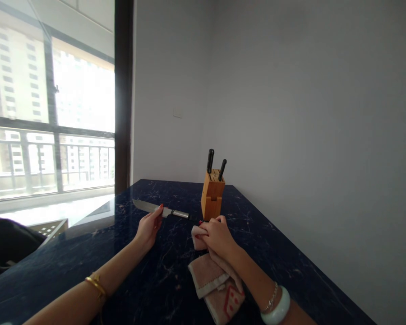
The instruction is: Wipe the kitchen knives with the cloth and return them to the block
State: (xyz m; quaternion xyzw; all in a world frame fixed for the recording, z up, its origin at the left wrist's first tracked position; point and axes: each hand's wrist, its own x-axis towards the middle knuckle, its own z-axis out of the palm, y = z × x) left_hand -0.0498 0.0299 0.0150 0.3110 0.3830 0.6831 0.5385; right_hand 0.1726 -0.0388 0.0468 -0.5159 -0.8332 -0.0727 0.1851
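My left hand pinches a large knife by its blade, thumb on the flat side. The blade tip points left, and the handle, with a silver section and a dark end, runs right. In my right hand is a pink towel, bunched under the fingers and hanging down onto the table. The dark handle end reaches my right fingertips; whether they grip it too I cannot tell. Just behind my right hand stands a wooden knife block, with two black-handled knives upright in its slots.
The dark blue marbled table narrows away toward a grey wall. On the left are a large window and a dark frame post. A black item lies beside the table's left edge.
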